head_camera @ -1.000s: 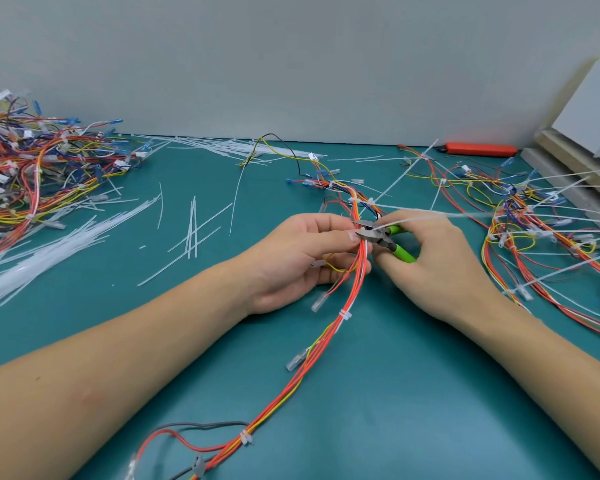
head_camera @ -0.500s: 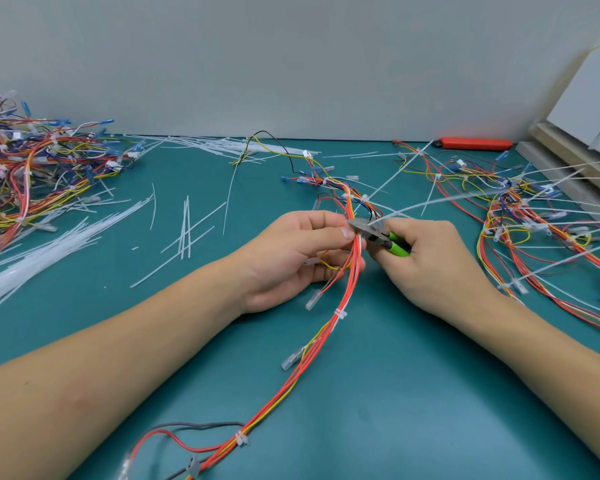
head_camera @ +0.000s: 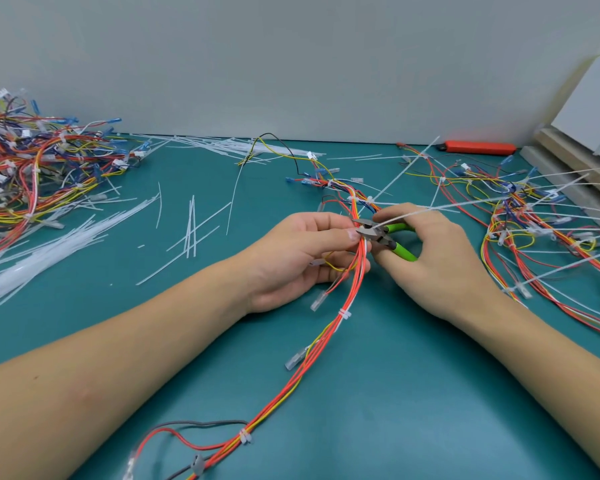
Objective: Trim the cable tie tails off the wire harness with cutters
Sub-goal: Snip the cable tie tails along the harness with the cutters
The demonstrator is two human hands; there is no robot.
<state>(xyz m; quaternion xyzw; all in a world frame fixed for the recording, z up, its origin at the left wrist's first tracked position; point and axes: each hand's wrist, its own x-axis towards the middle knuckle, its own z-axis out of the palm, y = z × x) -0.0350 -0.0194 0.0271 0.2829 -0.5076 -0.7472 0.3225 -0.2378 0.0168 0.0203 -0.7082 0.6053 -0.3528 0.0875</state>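
Teal bench (head_camera: 395, 393), L hand (head_camera: 291, 258) pinching wire harness (head_camera: 357, 268), R hand (head_camera: 437, 261) gripping green cutters (head_camera: 385, 235) at tie tail (head_camera: 430, 209)

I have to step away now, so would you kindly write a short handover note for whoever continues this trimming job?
Left hand: pinches the wire harness just below the cutters.
Right hand: grips the green-handled cutters, blades set at the base of a long white tie tail that sticks out to the right.
Done: the two ties lower on this harness, one below the hands and one near the front edge, look trimmed; cut tails lie on the mat.
Left: snip this tail, then those on the harnesses at right, which still bristle with long tails.
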